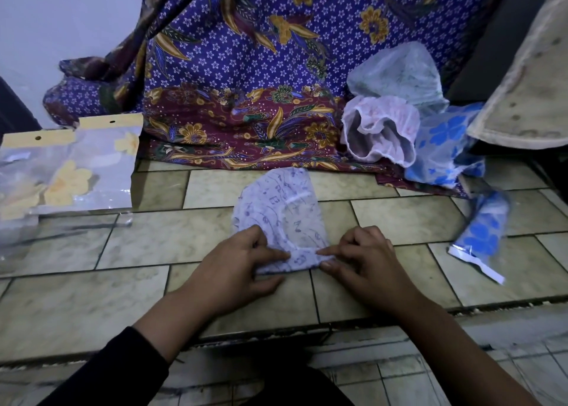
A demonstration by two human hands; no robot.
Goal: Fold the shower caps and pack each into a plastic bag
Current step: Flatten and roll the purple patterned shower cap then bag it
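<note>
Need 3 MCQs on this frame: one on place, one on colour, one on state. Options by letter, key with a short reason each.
1. Where do the empty plastic bags lie, as seen from the head camera?
A. at the left edge of the tiled floor
B. under the right hand
C. on top of the blue-flowered cap

2. What colour are the flowers printed on the packed bag at the right?
A. red
B. blue
C. green

3. What state is the white printed shower cap in?
A. sealed in a bag
B. hanging from the cloth
C. flat on the tiles, near edge pinched by both hands

Key:
1 A, the bags with yellow headers sit far left.
2 B, blue blossoms show through the plastic.
3 C, the left hand and the right hand each have a grip on its near edge, on the tiled floor.
</note>
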